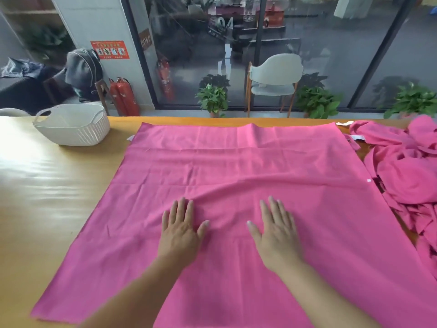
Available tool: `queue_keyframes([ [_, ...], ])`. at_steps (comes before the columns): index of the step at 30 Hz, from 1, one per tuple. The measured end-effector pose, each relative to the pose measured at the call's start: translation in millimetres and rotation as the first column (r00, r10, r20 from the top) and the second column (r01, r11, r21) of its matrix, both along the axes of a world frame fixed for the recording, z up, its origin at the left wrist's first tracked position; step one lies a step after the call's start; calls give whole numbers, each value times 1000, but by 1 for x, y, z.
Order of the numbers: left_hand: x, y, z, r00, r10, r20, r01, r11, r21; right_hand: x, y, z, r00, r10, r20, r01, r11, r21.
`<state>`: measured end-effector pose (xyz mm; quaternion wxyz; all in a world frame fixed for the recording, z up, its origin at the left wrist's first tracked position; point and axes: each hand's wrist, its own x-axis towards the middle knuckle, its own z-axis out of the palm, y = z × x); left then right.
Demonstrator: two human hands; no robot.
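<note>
A large pink cloth (236, 162) lies spread flat across a yellow wooden table (47, 197). My left hand (181, 227) rests palm down on the cloth near its middle, fingers straight and together. My right hand (275, 229) lies flat beside it, a short gap apart, fingers also straight. Both hands press on the fabric and hold nothing. Soft wrinkles run across the cloth just beyond my fingertips. A small white snap button (368, 180) sits at the cloth's right edge.
A white plastic basket (71, 129) stands at the table's far left. A heap of pink cloths (406, 171) lies at the right edge. Beyond the table are a pale chair (274, 79), potted plants (212, 98) and red fire extinguishers (123, 95) by a glass wall.
</note>
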<state>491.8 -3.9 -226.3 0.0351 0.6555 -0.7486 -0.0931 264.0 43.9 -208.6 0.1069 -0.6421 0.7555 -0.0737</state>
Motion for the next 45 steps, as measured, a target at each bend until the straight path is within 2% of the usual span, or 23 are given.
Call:
queue_keyframes([
  [3,32,2,-7,999,-41,31,41,999,11,42,-5,-19,998,59,-32,-57,997,56],
  [8,70,-12,-8,997,-39,-65,38,999,-5,85,-17,-19,998,35,-44,-37,998,-47],
  [12,93,-24,-13,994,-106,-5,106,994,-8,129,-37,-24,991,126,-41,-127,992,-20],
  [15,140,-39,-14,999,-22,29,22,1000,4,137,-34,-34,991,110,-82,-107,993,44],
  [19,196,-67,-9,984,168,63,-170,985,24,135,-33,-35,987,115,-115,-116,993,2],
  [20,198,-70,-8,984,169,57,-169,986,5,135,-33,-34,985,117,-125,-118,993,2],
  [21,192,-69,-7,992,116,39,-115,993,-30,136,-34,-34,985,120,-127,-119,993,19],
  [24,160,-40,-12,982,-186,-22,182,977,-113,137,-34,-32,987,112,-118,-108,993,43],
  [26,153,-18,-17,966,-256,-17,253,961,-108,137,-36,-26,985,112,-133,-103,992,73],
  [32,191,-13,-6,996,-85,17,85,996,-3,171,-31,-16,986,142,-92,-137,989,59],
  [36,151,26,0,987,-131,-91,130,991,-14,206,-23,-20,988,153,-8,-154,988,-9],
  [38,138,48,-9,984,-159,-79,157,987,-24,215,-12,-18,991,132,35,-130,990,-46],
  [41,154,64,-21,995,-97,-12,96,995,-35,210,19,-24,991,134,13,-133,989,-64],
  [45,196,71,-22,1000,27,15,-27,999,-19,175,51,-31,995,96,-23,-96,995,13],
])
